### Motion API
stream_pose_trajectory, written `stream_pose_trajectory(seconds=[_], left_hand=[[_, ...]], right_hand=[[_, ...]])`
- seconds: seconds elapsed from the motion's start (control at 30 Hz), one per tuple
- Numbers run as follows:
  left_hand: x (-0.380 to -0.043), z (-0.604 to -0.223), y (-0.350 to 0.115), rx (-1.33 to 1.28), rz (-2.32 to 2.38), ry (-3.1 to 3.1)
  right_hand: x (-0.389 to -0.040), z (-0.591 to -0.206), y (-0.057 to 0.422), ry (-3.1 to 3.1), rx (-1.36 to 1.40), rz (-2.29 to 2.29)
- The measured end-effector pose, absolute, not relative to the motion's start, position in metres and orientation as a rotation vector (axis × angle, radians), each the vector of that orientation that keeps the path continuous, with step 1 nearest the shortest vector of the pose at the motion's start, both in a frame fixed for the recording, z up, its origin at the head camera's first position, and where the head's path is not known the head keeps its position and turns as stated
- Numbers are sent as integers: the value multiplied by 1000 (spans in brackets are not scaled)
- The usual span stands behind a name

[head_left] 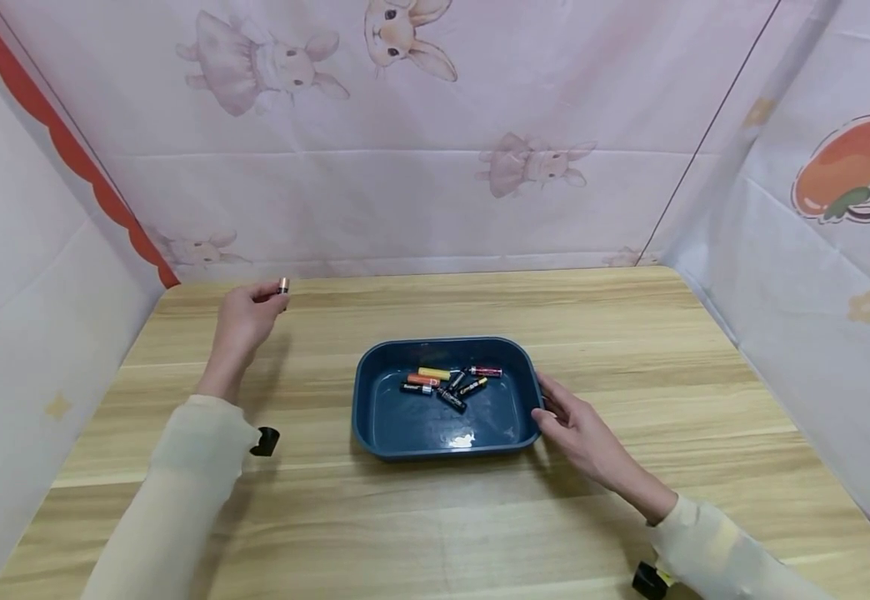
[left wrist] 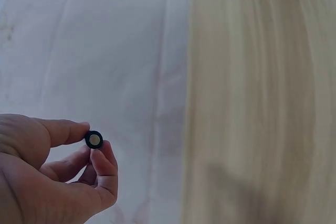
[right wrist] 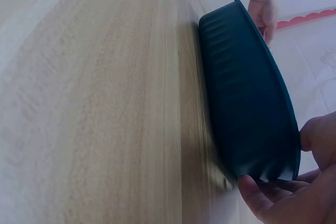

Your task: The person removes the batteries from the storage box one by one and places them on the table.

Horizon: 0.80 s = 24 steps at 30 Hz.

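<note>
My left hand [head_left: 246, 321] pinches a small battery [head_left: 283, 286] with a dark body and a copper-coloured end, holding it upright above the back left of the table. In the left wrist view the battery [left wrist: 94, 139] shows its flat round end between thumb and fingers. A dark blue plastic basin [head_left: 405, 452] stands mid-table with several batteries lying in a loose pile inside, among them a yellow one [head_left: 433, 373], an orange one [head_left: 423, 380] and a red one [head_left: 486, 372]. At the basin's right end my right hand [head_left: 581, 433] grips it, thumb at the rim and fingers against the outer wall.
The wooden table [head_left: 442, 517] reaches back to a pink fabric wall [head_left: 405, 208] with printed rabbits. White printed cloth hangs along the left and right sides. A black wrist device [head_left: 265, 441] sits at the left sleeve, and another [head_left: 650, 581] at the right sleeve.
</note>
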<state>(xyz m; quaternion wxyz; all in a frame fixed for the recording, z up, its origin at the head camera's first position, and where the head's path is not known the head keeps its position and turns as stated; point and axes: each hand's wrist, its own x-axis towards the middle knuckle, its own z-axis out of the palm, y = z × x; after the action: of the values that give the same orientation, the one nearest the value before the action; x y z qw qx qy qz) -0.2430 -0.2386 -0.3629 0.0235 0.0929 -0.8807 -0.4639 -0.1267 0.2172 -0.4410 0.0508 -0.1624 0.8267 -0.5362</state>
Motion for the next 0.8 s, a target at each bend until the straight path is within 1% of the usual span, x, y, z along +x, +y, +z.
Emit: stream_pose_trajectory(seconds=[0.37, 0.6, 0.8], left_hand=[[-256, -392, -274, 472, -1335, -2734], [-263, -408, -290, 470, -1164, -2732], [-269, -418, -293, 484, -1142, -2740]], right_hand=[[-126, -440, 217, 2521, -483, -1620], [-127, -440, 217, 2526, -480, -1620], [-127, -440, 218, 2516, -481, -1624]])
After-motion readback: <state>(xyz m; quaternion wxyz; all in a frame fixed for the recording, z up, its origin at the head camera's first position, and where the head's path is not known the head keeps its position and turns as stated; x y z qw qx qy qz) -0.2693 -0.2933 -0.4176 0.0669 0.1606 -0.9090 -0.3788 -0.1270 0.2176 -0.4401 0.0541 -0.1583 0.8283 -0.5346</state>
